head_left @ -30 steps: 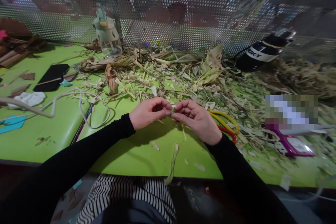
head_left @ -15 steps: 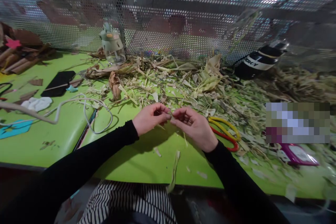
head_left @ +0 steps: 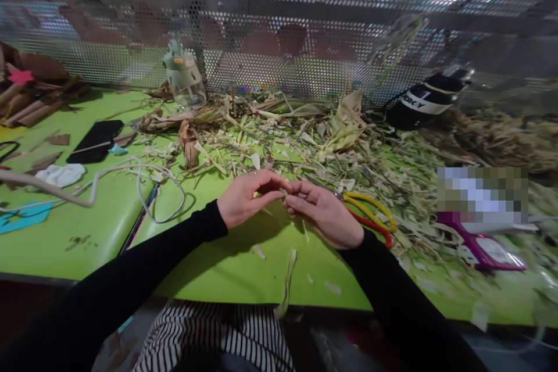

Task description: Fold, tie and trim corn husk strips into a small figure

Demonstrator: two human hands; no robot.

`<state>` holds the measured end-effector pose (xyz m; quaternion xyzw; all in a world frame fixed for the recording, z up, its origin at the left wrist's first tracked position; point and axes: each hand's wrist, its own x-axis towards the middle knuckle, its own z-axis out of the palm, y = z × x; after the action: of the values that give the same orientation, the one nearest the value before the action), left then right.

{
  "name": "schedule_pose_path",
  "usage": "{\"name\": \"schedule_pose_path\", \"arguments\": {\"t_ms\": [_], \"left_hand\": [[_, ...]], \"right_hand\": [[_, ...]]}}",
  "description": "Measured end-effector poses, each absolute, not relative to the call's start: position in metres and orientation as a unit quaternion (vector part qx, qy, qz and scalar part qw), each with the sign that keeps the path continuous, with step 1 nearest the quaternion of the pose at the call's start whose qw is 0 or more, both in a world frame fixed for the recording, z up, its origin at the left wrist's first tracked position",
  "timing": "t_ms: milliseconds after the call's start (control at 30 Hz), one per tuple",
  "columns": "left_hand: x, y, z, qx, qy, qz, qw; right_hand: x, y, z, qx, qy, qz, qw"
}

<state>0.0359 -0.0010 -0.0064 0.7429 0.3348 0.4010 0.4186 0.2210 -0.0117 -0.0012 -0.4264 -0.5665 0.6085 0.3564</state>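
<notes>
My left hand (head_left: 246, 199) and my right hand (head_left: 325, 215) meet above the green tabletop (head_left: 209, 273), thumbs and fingers pinched together. Between the fingertips is a tiny pale-greenish piece (head_left: 284, 192), mostly hidden and too small to name. Beside my right hand lie scissors with yellow and red handles (head_left: 374, 209), partly covered by that hand. A dry corn husk strip (head_left: 288, 282) hangs over the front edge below. Behind my hands, dry husk scraps (head_left: 279, 139) are spread out, with a larger husk leaf (head_left: 346, 122) standing up among them.
At the back stand a clear bottle (head_left: 185, 78) and a tilted black bottle (head_left: 421, 103), before a perforated metal screen (head_left: 265, 46). To the left are a black phone (head_left: 96, 140), a white cable (head_left: 139, 186) and crumpled tissue (head_left: 61, 174). A magenta object (head_left: 483, 247) lies right.
My right fingers have closed in further around the small piece, and my left fingers have straightened slightly. The view has shifted a little, so the surroundings appear slightly further left.
</notes>
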Motion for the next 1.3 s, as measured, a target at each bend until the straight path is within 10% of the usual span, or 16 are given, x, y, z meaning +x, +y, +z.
{"name": "schedule_pose_path", "arguments": {"t_ms": [467, 900, 1167, 1300], "left_hand": [[0.039, -0.001, -0.012, 0.615, 0.397, 0.380, 0.566], [0.029, -0.022, -0.002, 0.519, 0.372, 0.448, 0.626], [0.013, -0.018, 0.007, 0.421, 0.357, 0.431, 0.714], [0.008, -0.014, 0.006, 0.380, 0.357, 0.410, 0.748]], "right_hand": [[0.215, -0.014, -0.004, -0.464, -0.693, 0.393, 0.388], [0.193, -0.026, 0.009, -0.427, -0.543, 0.627, 0.360], [0.298, -0.031, 0.018, -0.636, -0.756, 0.044, 0.147], [0.347, -0.026, 0.019, -0.635, -0.772, 0.030, -0.015]]}}
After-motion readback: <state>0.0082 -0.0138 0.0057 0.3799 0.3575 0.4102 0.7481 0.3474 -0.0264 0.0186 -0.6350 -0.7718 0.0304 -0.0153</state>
